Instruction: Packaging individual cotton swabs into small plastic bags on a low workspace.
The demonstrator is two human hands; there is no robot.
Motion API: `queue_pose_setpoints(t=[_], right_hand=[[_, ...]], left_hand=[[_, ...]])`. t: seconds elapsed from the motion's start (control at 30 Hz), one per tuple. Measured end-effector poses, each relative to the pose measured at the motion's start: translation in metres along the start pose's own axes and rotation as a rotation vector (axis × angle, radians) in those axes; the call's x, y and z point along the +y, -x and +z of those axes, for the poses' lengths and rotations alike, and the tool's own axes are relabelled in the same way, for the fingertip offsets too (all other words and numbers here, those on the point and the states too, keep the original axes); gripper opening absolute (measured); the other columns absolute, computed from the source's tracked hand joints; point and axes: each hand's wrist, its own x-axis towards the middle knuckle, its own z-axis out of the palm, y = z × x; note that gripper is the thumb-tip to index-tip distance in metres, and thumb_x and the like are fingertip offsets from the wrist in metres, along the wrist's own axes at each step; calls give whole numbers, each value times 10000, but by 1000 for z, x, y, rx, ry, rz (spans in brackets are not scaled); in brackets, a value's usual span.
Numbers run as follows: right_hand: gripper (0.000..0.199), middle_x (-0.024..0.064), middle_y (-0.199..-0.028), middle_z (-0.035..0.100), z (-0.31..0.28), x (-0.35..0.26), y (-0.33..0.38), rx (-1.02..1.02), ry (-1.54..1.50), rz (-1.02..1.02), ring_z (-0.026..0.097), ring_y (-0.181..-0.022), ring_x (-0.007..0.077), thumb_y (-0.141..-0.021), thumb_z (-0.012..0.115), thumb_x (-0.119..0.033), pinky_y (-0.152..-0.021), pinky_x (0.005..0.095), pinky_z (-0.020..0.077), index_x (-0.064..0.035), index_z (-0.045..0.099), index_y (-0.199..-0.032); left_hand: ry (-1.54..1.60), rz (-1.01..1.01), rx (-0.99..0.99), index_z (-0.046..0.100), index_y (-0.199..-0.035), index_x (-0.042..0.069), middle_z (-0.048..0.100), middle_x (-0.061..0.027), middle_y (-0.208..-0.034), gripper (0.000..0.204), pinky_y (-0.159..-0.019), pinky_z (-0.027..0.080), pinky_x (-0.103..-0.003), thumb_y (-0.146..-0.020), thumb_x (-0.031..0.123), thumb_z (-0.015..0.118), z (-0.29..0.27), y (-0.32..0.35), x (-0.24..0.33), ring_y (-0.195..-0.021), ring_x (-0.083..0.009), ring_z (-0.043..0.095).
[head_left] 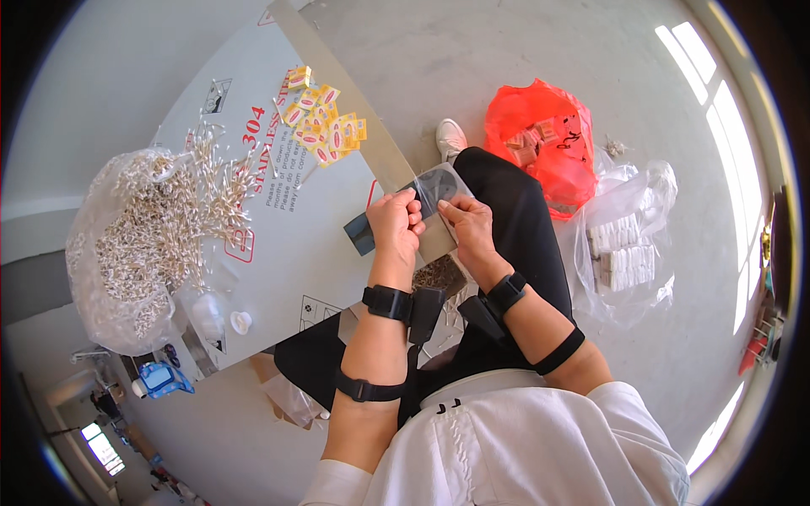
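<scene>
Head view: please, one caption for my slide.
Left hand and right hand hold clear plastic, cotton swabs heaped at left.

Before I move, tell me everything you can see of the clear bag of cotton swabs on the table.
The clear bag looks like thin, soft plastic, crumpled and bulging, packed with a jumble of white cotton swabs that show through it. It lies at the left side of the grey table, hiding part of its edge. More swabs spread loose on its right. The left hand and right hand are both clear of it.
</scene>
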Motion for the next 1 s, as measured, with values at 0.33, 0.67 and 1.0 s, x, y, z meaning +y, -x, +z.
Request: queue_pose_setpoints(t=[0.33,0.67,1.0], right_hand=[[210,-68,-604,468,4,2,6,-28,-30,5,385,-559,37,-787,731,-29,-507,232,293,-23,581,-640],[211,93,-863,565,15,30,7,19,493,-405,525,-761,208,-659,786,-61,-655,330,415,18,590,-659],[235,129,-908,589,12,15,8,81,273,-161,547,-828,224,-677,773,-66,-740,318,427,51,570,-657]], left_hand=[[-1118,683,-157,676,-802,25,656,-163,-734,133,-646,496,-378,-801,156,662,0,-41,31,-699,-301,643],[-1391,657,-357,662,-868,40,659,-149,-766,123,-664,496,-374,-807,147,657,-28,-36,62,-729,-296,643],[-1118,572,-169,653,-881,-13,643,-142,-681,115,-517,482,-340,-862,80,589,-33,-18,41,-540,-219,628]])
